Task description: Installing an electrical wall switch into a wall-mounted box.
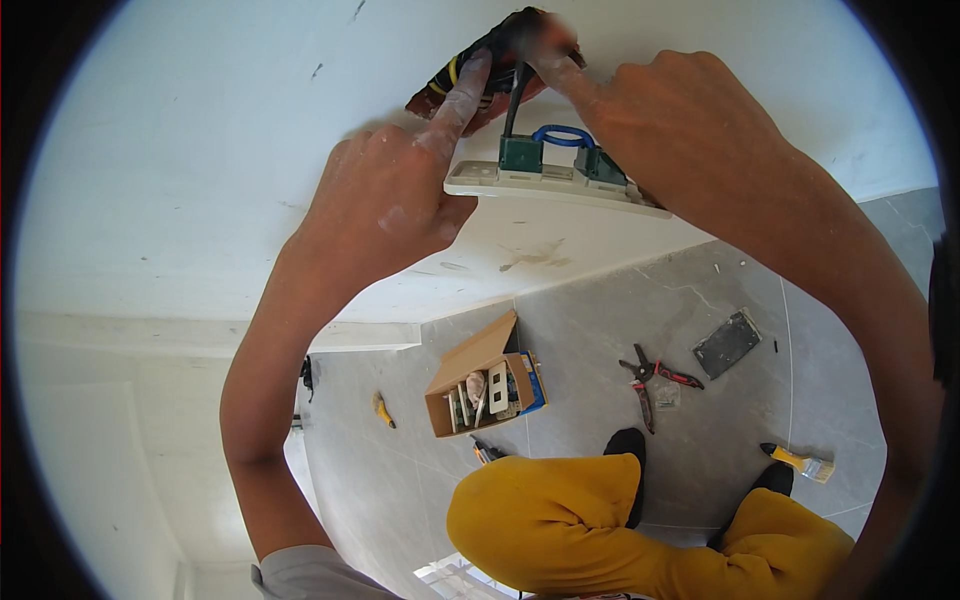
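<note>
With bare right hand [690,125] and left hand [385,190], apparently tucking black rubbery cable [515,105] into dark wall recess [505,38] above white plastic faceplate [545,185].
Extending index fingers [468,92], curling others; cannot tell whether gripping faceplate. Next, probably calls for easing cable inward.

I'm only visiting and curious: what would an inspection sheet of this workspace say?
Surface: white wall, scuffed; grey tiled floor.
Things at hand: pale faceplate with green blocks, off the dark wall opening.
Clutter: open cardboard box, red-handled pliers, yellow-handled brush on the floor.
Grippers: bare left hand and right hand, fingers at the opening; right fingertip blurred.
Cables: blue wire linking the blocks; black wire into the opening.
Surroundings: person's yellow trousers.
</note>
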Demonstrator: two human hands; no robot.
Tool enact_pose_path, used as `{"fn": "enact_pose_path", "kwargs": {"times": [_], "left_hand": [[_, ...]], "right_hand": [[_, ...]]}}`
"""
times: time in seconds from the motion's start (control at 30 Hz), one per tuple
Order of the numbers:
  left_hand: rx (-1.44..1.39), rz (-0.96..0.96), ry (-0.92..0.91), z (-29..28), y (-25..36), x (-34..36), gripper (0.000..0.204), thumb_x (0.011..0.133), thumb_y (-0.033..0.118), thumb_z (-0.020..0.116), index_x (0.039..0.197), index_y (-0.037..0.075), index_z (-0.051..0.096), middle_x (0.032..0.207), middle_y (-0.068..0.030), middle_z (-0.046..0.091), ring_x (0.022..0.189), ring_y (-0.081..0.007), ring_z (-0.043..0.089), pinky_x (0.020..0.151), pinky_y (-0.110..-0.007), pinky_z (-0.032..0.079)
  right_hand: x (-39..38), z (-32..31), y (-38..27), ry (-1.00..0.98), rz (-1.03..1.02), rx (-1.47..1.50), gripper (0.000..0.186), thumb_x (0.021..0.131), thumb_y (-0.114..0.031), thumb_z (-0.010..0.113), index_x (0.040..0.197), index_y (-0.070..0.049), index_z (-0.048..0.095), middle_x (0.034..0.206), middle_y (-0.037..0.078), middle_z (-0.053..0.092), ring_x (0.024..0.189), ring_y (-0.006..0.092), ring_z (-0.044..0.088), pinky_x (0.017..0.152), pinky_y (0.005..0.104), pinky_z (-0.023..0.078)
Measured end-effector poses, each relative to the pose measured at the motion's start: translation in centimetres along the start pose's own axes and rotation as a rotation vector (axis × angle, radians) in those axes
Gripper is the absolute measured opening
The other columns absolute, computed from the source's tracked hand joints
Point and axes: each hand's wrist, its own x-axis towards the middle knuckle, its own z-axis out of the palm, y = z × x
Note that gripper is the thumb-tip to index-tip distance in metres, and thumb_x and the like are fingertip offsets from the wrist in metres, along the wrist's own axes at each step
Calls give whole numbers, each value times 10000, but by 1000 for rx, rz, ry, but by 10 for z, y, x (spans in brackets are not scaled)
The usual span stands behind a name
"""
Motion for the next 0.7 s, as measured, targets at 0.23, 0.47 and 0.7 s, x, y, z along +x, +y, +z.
{"fn": "enact_pose_path", "kwargs": {"times": [0.23, 0.47, 0.7], "left_hand": [[259, -130, 24, 7, 4, -5, 1183, 665, 142, 828, 1646, 197, 169, 739, -79, 743, 633, -299, 709, 597, -380, 572], [368, 10, 109, -6, 4, 0, 777, 780, 88, 714, 1513, 87, 455, 621, -95, 664, 536, -288, 664, 498, -394, 524], [387, -18, 54, -21, 12, -3, 577, 787, 82, 700, 1351, 17, 597, 662, -116, 668, 591, -258, 671, 513, -378, 513]], "right_hand": [[-1, 7, 9, 83, -23, -38, 661, 810, -38, 793, 1427, -81, 559, 740, 117, 717, 636, 211, 707, 594, 306, 563], [-2, -1, 29, 48, -124, 258, 558, 834, -118, 784, 1364, -70, 614, 813, 140, 712, 763, 230, 698, 757, 366, 561], [-44, 3, 5, 313, -145, 678, 594, 816, -275, 834, 1314, -35, 615, 1083, 151, 671, 953, 298, 692, 808, 398, 569]]}}
